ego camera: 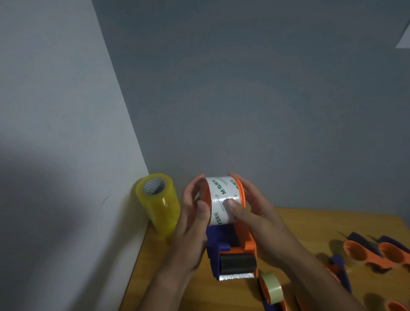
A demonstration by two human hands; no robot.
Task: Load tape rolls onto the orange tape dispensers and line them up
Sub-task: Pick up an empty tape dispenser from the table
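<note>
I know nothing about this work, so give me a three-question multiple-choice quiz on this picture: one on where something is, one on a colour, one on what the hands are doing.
1. Where does the tall yellow stack of tape rolls stand?
A. In the corner against the wall, to the left of the hands
B. On the right among the empty dispensers
C. On top of the held dispenser

2. What colour is the printing on the white tape roll in the held dispenser?
A. Red
B. Green
C. Black

3. What are the hands doing?
A. Resting flat on the table
B. Both holding the dispenser, right thumb on the roll
C. Only the left hand holds it

Answers:
1 A, it stands where wall meets table.
2 B, the letters are green.
3 B, the left hand and right hand clasp it from either side.
</note>
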